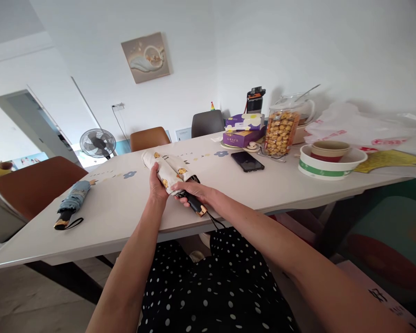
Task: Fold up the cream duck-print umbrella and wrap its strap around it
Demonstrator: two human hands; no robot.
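Note:
A folded cream umbrella (168, 169) with small yellow-orange figures lies slantwise between my hands, just over the table's near edge. Its black handle with a gold-coloured end (198, 206) points toward me, and a black wrist strap hangs from it. My left hand (158, 184) is closed around the side of the cloth, thumb uppermost. Close to the handle, my right hand (191, 190) grips the lower end of the cloth, fingers partly hidden beneath. A second umbrella (75, 196), blue and folded, rests on the table to the left.
On the white table (121, 203) lie a phone (247, 161), purple tissue packs (243, 138), a jar of round snacks (281, 132), a green-banded bowl (327, 169) and plastic bags (374, 127). Brown chairs (43, 182) stand along the far side. A fan (97, 142) is beyond.

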